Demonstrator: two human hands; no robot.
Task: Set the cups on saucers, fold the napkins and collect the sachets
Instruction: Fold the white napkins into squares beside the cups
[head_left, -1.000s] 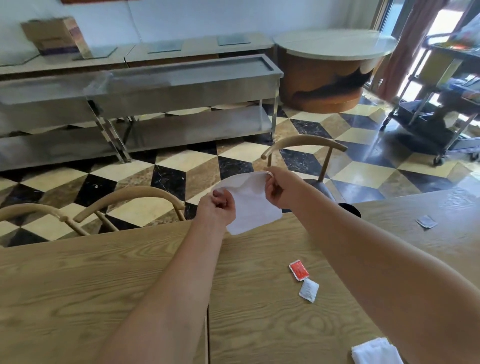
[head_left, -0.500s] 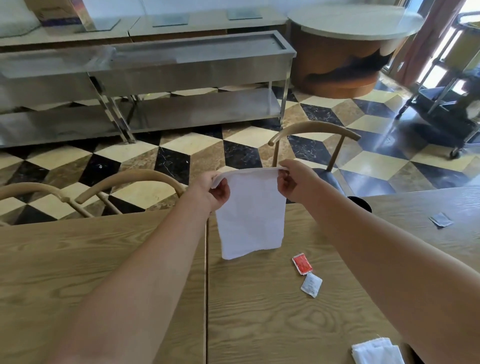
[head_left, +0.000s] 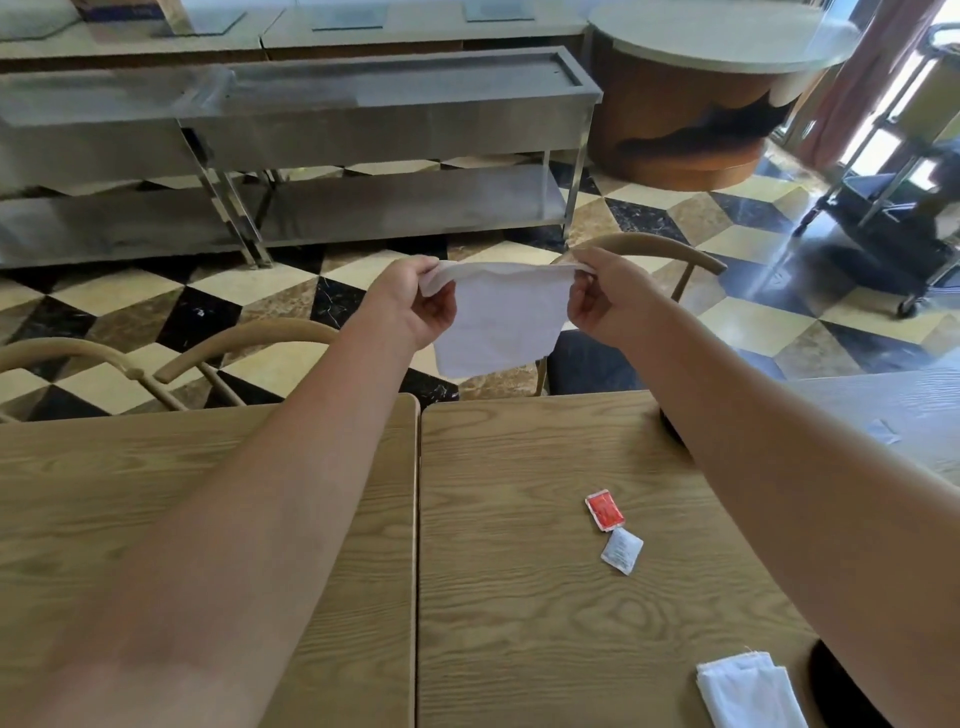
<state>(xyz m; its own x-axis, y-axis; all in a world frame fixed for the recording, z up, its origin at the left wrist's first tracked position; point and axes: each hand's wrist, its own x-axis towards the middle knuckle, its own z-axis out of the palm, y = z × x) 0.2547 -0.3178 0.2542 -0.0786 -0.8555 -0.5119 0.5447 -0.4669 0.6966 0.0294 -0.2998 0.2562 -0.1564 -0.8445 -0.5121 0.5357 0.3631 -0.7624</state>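
Napkin: white cloth, held in the air beyond the far table edge. Half a second earlier it hung lower; now raised and stretched, folding under way. Left hand and right hand: each pinched shut on a top corner. Red sachet and white sachet: uncollected on table. Folded napkin: near edge.

Matt grained wooden table

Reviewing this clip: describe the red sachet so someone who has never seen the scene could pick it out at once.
On the right-hand wooden table, look between the person's two forearms, nearer the right one. The red sachet lies flat there, with a white sachet just below it. It is the only red thing on the tabletop.
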